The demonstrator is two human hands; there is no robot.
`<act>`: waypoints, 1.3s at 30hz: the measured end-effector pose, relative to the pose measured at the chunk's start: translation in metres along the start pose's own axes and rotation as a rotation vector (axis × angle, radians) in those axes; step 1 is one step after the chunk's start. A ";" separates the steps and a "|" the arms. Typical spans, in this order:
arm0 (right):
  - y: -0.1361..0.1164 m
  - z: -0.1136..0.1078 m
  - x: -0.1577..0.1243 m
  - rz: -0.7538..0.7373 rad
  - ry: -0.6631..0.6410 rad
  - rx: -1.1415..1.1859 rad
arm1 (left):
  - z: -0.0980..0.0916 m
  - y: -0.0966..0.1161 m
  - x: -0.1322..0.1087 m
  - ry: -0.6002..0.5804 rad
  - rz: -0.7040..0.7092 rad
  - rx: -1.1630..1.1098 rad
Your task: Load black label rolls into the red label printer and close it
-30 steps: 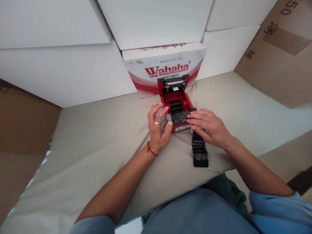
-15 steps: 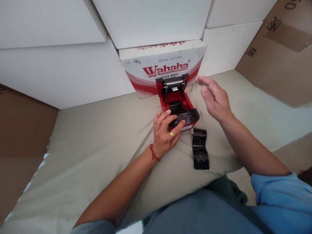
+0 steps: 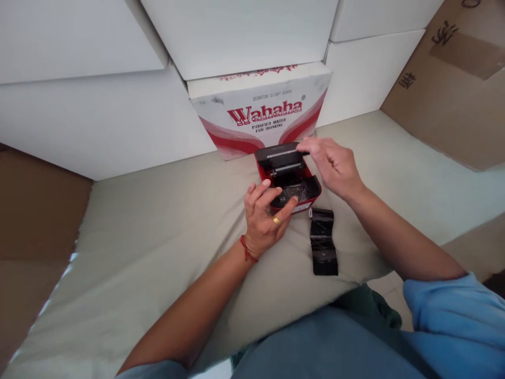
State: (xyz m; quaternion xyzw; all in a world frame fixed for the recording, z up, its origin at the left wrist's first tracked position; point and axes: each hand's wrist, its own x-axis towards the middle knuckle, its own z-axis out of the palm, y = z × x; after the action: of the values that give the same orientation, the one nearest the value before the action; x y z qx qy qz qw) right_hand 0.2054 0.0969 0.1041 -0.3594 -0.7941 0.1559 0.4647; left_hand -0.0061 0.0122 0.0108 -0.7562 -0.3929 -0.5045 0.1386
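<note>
Head view: left hand [image 3: 265, 218] lies spread over the front of the printer [image 3: 311, 196], fingers loose and gripping nothing, apparently just pinning it to the cloth [image 3: 158, 237]. Right hand [image 3: 333, 166] has its fingertips closed on the right corner of the lid [image 3: 278, 152], holding it half tilted over the bay. Just right of the left wrist, clear of both hands, lies a black roll [image 3: 323, 242].

Reaching in from the lower left of the frame with the left hand [image 3: 265, 216], palm down at centre, fingers spread and slightly bent, bare forearm straight. Stretching across from the lower right with the right hand [image 3: 333, 166], just above, fingers loosely extended leftward.
</note>
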 end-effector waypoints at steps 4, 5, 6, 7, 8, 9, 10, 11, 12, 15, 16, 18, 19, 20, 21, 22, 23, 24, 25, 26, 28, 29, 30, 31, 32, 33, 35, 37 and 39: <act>0.002 0.002 -0.039 -0.057 -0.048 -0.056 | 0.000 -0.001 0.001 -0.008 0.010 -0.008; 0.002 0.004 -0.045 -0.052 -0.048 -0.066 | -0.001 -0.002 0.001 -0.010 0.015 -0.011; 0.002 0.006 -0.050 -0.041 -0.041 -0.072 | -0.001 -0.002 0.000 -0.011 0.021 -0.015; 0.001 0.008 -0.052 -0.028 -0.030 -0.076 | -0.001 -0.003 0.000 -0.013 0.022 -0.022; -0.001 0.010 -0.054 -0.012 -0.022 -0.085 | -0.001 -0.004 -0.001 -0.017 0.020 -0.032; -0.002 0.012 -0.055 0.000 -0.020 -0.100 | -0.001 -0.004 -0.001 -0.023 0.014 -0.045; -0.004 0.014 -0.056 0.008 -0.024 -0.123 | -0.001 -0.005 -0.002 -0.029 0.007 -0.061; -0.006 0.016 -0.057 0.011 -0.032 -0.148 | -0.001 -0.005 -0.002 -0.034 0.000 -0.076; -0.008 0.019 -0.057 0.009 -0.044 -0.175 | -0.001 -0.006 -0.002 -0.040 -0.005 -0.088; -0.010 0.024 -0.061 -0.006 -0.066 -0.245 | -0.002 -0.007 -0.001 -0.071 -0.004 -0.106; -0.010 0.025 -0.062 -0.010 -0.069 -0.263 | -0.003 -0.008 0.000 -0.076 -0.014 -0.119; -0.010 0.026 -0.064 -0.019 -0.074 -0.290 | -0.006 -0.011 0.004 -0.064 -0.064 -0.177; -0.010 0.026 -0.064 -0.021 -0.077 -0.300 | -0.008 -0.012 0.006 -0.053 -0.108 -0.212; -0.010 0.026 -0.064 -0.022 -0.081 -0.309 | -0.010 -0.014 0.008 -0.047 -0.160 -0.246; -0.010 0.025 -0.064 -0.022 -0.088 -0.316 | -0.012 -0.016 0.010 -0.054 -0.217 -0.272; -0.010 0.025 -0.064 -0.022 -0.096 -0.321 | -0.014 -0.018 0.012 -0.072 -0.270 -0.292; -0.010 0.024 -0.063 -0.022 -0.105 -0.324 | -0.016 -0.020 0.014 -0.093 -0.317 -0.304; -0.010 0.024 -0.063 -0.025 -0.113 -0.325 | -0.018 -0.022 0.016 -0.111 -0.354 -0.312; -0.010 0.024 -0.062 -0.029 -0.118 -0.324 | -0.019 -0.023 0.018 -0.119 -0.382 -0.319; -0.010 0.024 -0.062 -0.035 -0.119 -0.322 | -0.020 -0.025 0.019 -0.120 -0.405 -0.325; -0.007 0.026 -0.062 -0.042 -0.107 -0.316 | -0.019 -0.027 0.021 -0.125 -0.440 -0.346; -0.006 0.027 -0.063 -0.046 -0.095 -0.311 | -0.017 -0.029 0.020 -0.131 -0.462 -0.375; -0.004 0.029 -0.063 -0.052 -0.078 -0.305 | -0.015 -0.030 0.019 -0.133 -0.488 -0.421; -0.003 0.030 -0.065 -0.061 -0.060 -0.300 | -0.012 -0.032 0.018 -0.123 -0.519 -0.482; -0.001 0.032 -0.066 -0.073 -0.043 -0.298 | -0.009 -0.033 0.016 -0.101 -0.559 -0.550; 0.000 0.033 -0.068 -0.087 -0.024 -0.300 | -0.006 -0.035 0.014 -0.066 -0.606 -0.620; -0.001 0.034 -0.073 -0.123 0.015 -0.316 | 0.000 -0.038 0.009 -0.005 -0.719 -0.753; -0.003 0.032 -0.077 -0.170 0.059 -0.329 | 0.005 -0.041 0.006 0.007 -0.835 -0.877; -0.007 0.029 -0.080 -0.231 0.105 -0.314 | 0.007 -0.044 0.005 -0.016 -0.920 -0.980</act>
State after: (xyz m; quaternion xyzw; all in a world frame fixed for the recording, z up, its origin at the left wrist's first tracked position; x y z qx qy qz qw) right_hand 0.2027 0.0376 0.0429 -0.3416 -0.8192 -0.0432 0.4587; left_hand -0.0325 0.0475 0.0036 -0.4908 -0.4018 -0.6267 -0.4528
